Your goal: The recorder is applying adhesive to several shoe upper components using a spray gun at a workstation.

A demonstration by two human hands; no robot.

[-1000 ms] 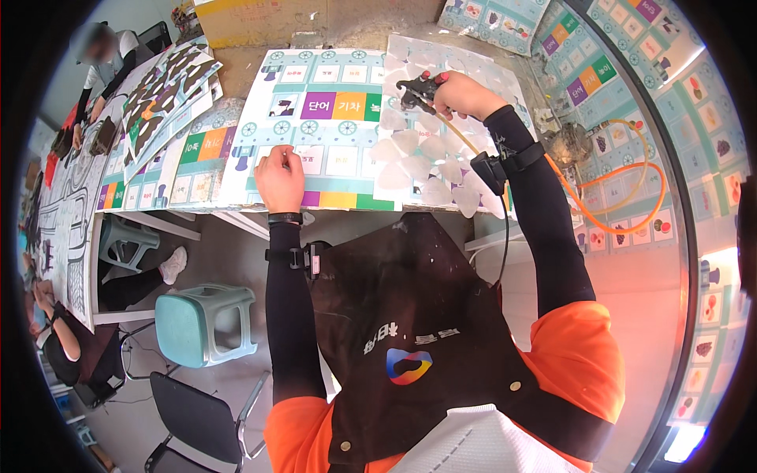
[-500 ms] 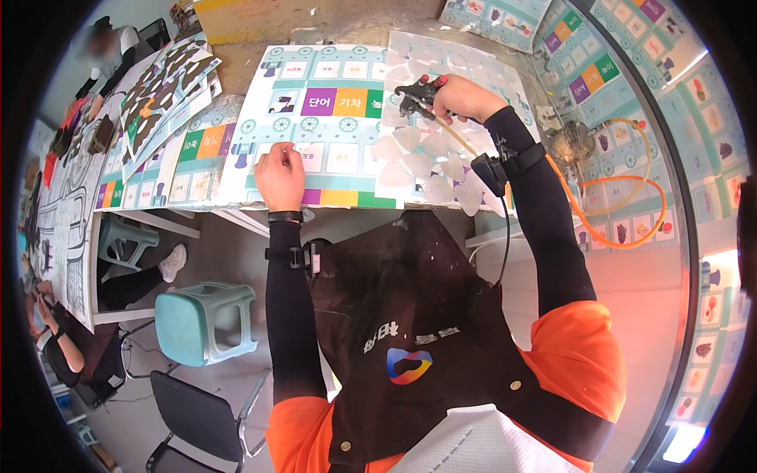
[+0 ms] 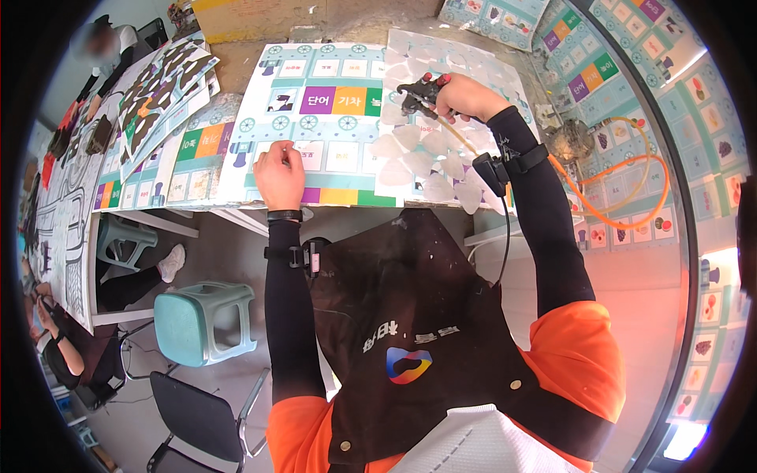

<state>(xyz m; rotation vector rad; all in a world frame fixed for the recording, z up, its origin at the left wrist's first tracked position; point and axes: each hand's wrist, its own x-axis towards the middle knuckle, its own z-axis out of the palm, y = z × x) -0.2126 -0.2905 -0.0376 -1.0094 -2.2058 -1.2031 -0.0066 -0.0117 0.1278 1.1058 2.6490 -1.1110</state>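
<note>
My right hand (image 3: 467, 98) is wrapped round a small dark spray gun (image 3: 419, 94) with red knobs. A thin yellowish hose (image 3: 457, 134) runs from it back along my forearm. The spray gun hangs over a pale sheet with many whitish leaf-like patches (image 3: 441, 162), which lies on the right part of a printed sheet (image 3: 323, 94) in teal, purple, orange and green. Over the left part of that printed sheet is my left hand (image 3: 280, 175), its fingers curled closed. Whether anything small sits between those fingers is hidden.
A pile of sheets with dark blotches (image 3: 165, 98) lies at the left of the table. An orange hose (image 3: 623, 225) loops at the right beside a wall of printed sheets (image 3: 587, 71). A teal stool (image 3: 189, 323) and black chair (image 3: 201, 414) stand below. A person (image 3: 110, 59) works far left.
My right hand and the spray gun have shifted very slightly. The hose loop at the right has swung a little. My left hand stays nearly in place.
</note>
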